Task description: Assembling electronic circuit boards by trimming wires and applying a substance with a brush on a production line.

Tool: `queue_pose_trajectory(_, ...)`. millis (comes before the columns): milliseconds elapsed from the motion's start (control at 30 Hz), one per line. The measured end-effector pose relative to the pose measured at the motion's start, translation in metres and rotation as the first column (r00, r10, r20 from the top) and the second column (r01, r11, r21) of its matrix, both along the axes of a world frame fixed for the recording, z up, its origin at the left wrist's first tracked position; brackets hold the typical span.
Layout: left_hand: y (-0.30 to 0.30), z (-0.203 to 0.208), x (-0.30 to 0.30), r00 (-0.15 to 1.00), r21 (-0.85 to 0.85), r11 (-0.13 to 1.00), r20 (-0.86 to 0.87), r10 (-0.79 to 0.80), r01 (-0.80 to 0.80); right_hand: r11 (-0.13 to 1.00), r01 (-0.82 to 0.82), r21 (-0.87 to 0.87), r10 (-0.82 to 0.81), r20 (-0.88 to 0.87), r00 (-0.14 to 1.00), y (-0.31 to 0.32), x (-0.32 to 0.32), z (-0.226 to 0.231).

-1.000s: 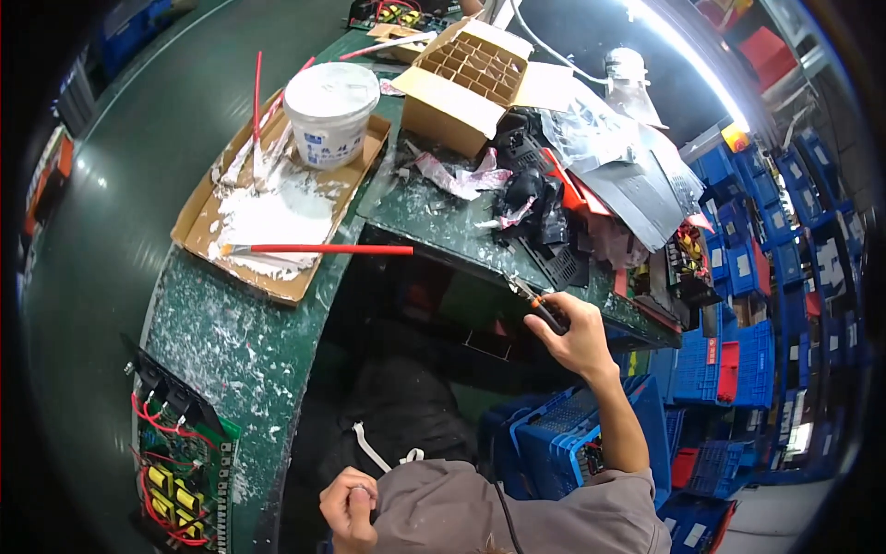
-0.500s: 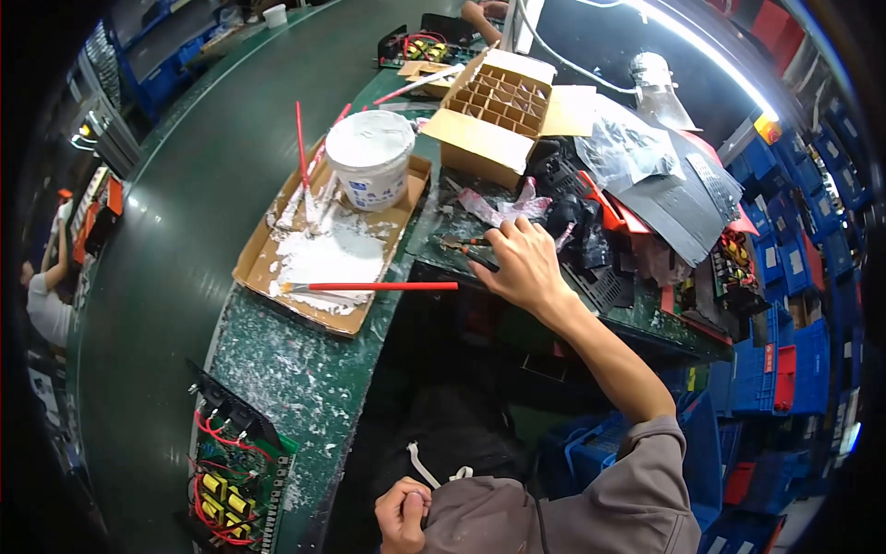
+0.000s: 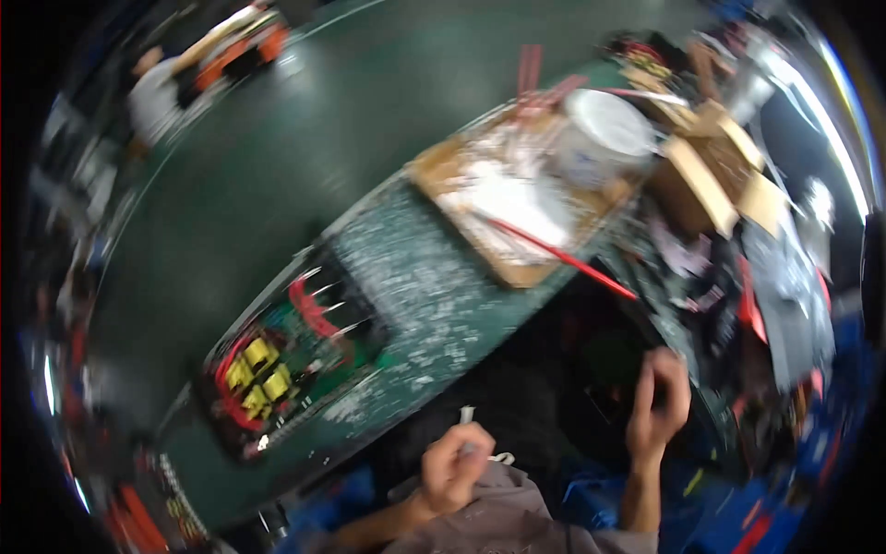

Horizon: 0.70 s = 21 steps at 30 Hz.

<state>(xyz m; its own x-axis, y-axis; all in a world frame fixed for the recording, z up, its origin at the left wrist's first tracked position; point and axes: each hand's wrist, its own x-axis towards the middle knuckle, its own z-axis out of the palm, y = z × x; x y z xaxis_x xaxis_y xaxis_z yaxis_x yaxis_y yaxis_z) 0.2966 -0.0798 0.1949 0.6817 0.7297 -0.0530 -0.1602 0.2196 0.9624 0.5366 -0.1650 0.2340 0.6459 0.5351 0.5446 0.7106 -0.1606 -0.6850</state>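
- Head view, landmark: the cardboard tray (image 3: 432,177), lying on the green desk (image 3: 425,300); motion blur softens most detail.
- Right hand (image 3: 659,402): on the near right side of the tray, beside the desk's edge, loosely curled with a gap between thumb and fingers; no object shows in it, and contact with the desk cannot be told.
- Left hand (image 3: 454,464): well to the near side of the tray, in front of the person's body, its fingers drawn in against the thumb; whether anything small is pinched there cannot be told.
- Red-handled brush (image 3: 580,266): its head end in the white paste (image 3: 512,198), its handle crossing the tray's near right edge toward the right hand, apart from it.
- White tub (image 3: 604,138): standing in the far right part of the tray.
- Circuit-board assembly (image 3: 263,379): on the desk, left and to the near side of the tray, apart from both hands.
- Partitioned carton (image 3: 697,189): right of the tray, flaps raised.
- Stage, judged from the layout: paste is already out and spread across the tray, and the brush is laid down; brush and assembly are not yet in hand. Whether the assembly bears any paste is too blurred to tell.
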Motion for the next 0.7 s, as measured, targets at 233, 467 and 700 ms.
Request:
queue_pose_trajectory(233, -0.001, 0.023, 0.019, 0.988, -0.02, 0.999, 0.146, 0.043, -0.041, 0.746, -0.666, 0.035, 0.561, -0.574, 0.597, -0.006, -0.094, -0.022)
queue_pose_trajectory(467, 0.019, 0.011, -0.007, 0.96, -0.149, 0.961, 0.124, 0.251, -0.232, 0.997, 0.053, -0.054, -0.05, 0.063, 0.997, 0.03, 0.043, -0.01)
queue_pose_trajectory(700, 0.008, -0.004, -0.015, 0.985, -0.172, 0.974, 0.059, 0.161, -0.149, 0.776, 0.272, -0.57, 0.023, 0.456, 0.89, 0.039, 0.115, -0.042)
